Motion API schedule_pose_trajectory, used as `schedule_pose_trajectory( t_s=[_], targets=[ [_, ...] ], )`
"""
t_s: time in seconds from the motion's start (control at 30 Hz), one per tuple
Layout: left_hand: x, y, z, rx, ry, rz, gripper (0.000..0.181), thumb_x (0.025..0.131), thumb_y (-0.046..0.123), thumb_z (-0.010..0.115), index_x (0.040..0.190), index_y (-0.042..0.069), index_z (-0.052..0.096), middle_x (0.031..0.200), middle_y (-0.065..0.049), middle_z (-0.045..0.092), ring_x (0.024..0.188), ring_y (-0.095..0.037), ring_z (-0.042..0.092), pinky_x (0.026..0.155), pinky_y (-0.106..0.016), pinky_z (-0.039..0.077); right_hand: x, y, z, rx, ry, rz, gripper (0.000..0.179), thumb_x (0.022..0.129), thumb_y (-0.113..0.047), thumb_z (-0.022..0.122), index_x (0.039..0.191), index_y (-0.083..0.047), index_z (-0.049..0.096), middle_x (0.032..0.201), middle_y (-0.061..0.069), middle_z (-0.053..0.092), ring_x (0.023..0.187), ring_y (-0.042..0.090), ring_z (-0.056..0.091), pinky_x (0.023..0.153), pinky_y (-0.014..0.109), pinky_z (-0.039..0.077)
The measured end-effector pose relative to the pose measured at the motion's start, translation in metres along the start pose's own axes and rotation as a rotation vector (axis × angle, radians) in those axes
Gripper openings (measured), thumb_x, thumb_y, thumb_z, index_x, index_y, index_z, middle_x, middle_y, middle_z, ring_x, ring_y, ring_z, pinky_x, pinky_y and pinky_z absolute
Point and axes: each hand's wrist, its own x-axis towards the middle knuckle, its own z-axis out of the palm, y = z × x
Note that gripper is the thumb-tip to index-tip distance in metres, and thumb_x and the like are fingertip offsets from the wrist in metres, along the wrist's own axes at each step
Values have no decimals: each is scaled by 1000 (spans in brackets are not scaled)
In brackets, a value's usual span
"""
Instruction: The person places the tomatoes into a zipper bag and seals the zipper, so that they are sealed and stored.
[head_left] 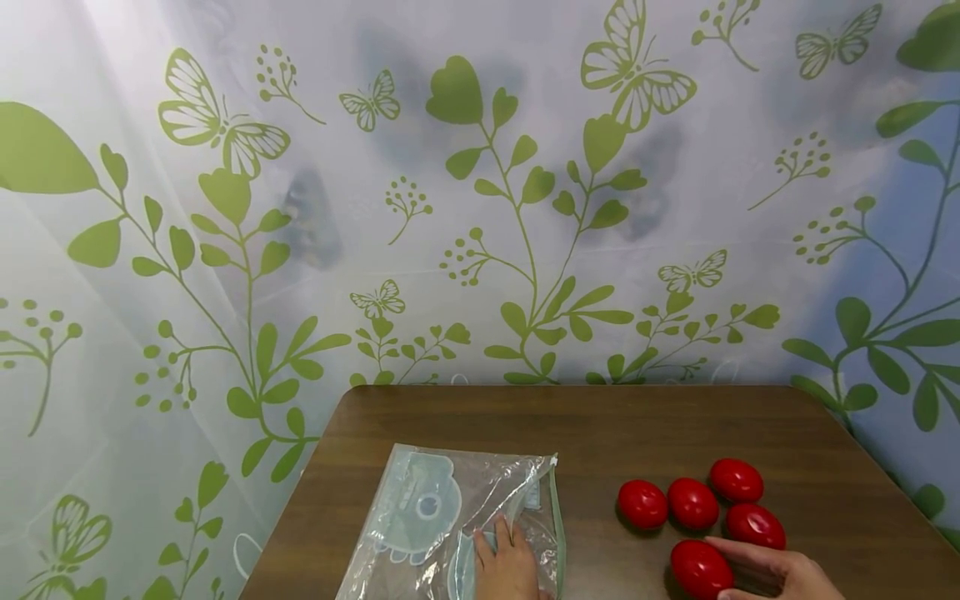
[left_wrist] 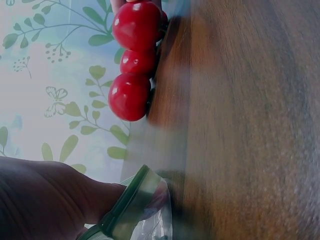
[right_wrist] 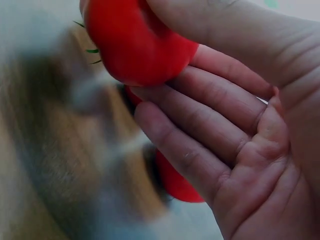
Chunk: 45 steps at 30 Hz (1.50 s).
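Observation:
My right hand (head_left: 787, 571) grips a shiny red tomato (head_left: 701, 569) between thumb and fingers at the table's front right. In the right wrist view, thin green sepals show on this tomato (right_wrist: 135, 45). Several other tomatoes (head_left: 693, 503) lie close together just beyond it. A clear plastic zip bag (head_left: 480, 492) with pale blue prints lies flat on the left of the table. My left hand (head_left: 508, 567) holds the bag near its green-edged mouth, fingers over the top film. In the left wrist view, the thumb goes behind the green zip edge (left_wrist: 127, 200); its tip is partly hidden.
The brown wooden table (head_left: 585, 417) has rounded far corners. Behind it hangs a pale curtain (head_left: 480, 250) printed with green leaves and butterflies, close to the table's far edge. A strip of bare tabletop separates the bag from the tomatoes.

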Motion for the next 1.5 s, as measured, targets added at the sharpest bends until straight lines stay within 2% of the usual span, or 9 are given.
schedule_pose_trajectory(
  t_s=[0.13, 0.37, 0.47, 0.73, 0.93, 1.0, 1.2, 1.4, 1.5],
  targets=[
    [0, -1, 0, -20, -19, -7, 100, 51, 22, 110, 134, -13, 67, 149, -31, 62, 137, -68, 49, 110, -69, 50, 1, 5, -3, 14, -22, -30, 61, 103, -19, 77, 153, 10, 55, 143, 21, 72, 111, -16, 66, 87, 20, 62],
    [0, -3, 2, -20, -16, -5, 101, 51, 22, 111, 134, -13, 66, 149, -31, 62, 137, -68, 49, 110, -69, 50, -5, -18, -1, 29, -33, -74, 60, 103, -17, 76, 152, 11, 55, 136, -21, 75, 114, -15, 65, 87, 18, 60],
    [0, -3, 3, -9, -5, 3, 101, 50, 23, 111, 134, -13, 67, 148, -31, 62, 136, -68, 50, 110, -69, 51, -7, -29, -1, 30, -34, -74, 62, 103, -16, 76, 152, 13, 53, 137, -16, 76, 113, -16, 65, 86, 20, 62],
    [0, -4, 5, -6, 14, 8, 100, 49, 22, 111, 133, -12, 67, 147, -30, 63, 135, -68, 51, 109, -69, 52, -6, -41, 0, -55, -4, -89, 62, 102, -19, 79, 151, 11, 56, 137, 17, 76, 109, -12, 69, 83, 23, 64],
    [-1, -4, 5, -11, 31, 11, 100, 48, 22, 111, 132, -13, 67, 146, -30, 63, 134, -68, 51, 108, -69, 52, -4, -47, 1, -134, 26, -157, 57, 100, -20, 81, 150, 2, 63, 132, -26, 74, 108, -13, 68, 81, 21, 63],
    [-1, -3, 5, -10, 33, 12, 100, 48, 21, 111, 131, -13, 67, 146, -30, 63, 134, -68, 51, 108, -69, 52, -3, -49, 2, -175, 42, -195, 56, 99, -19, 82, 149, -1, 65, 131, -32, 71, 108, -13, 68, 81, 20, 63],
    [-1, -3, 5, -9, 40, 12, 99, 48, 21, 111, 131, -12, 68, 145, -30, 63, 133, -67, 51, 107, -69, 52, 2, -57, 4, -206, 68, -205, 59, 98, -19, 83, 147, 5, 63, 133, -13, 78, 107, -14, 66, 83, 19, 62],
    [-2, -2, 5, 0, 46, 12, 101, 47, 21, 111, 132, -12, 67, 146, -31, 63, 133, -67, 52, 108, -68, 52, 8, -65, 7, -212, 69, -279, 56, 98, -18, 83, 146, 5, 64, 132, -25, 73, 106, -11, 68, 82, 21, 64],
    [-2, -2, 5, 10, 54, 14, 101, 47, 21, 111, 133, -11, 68, 146, -31, 63, 133, -66, 52, 108, -67, 53, 11, -71, 9, -224, 77, -285, 57, 97, -19, 83, 146, 4, 65, 134, -8, 78, 106, -10, 68, 82, 23, 65]
  ],
)
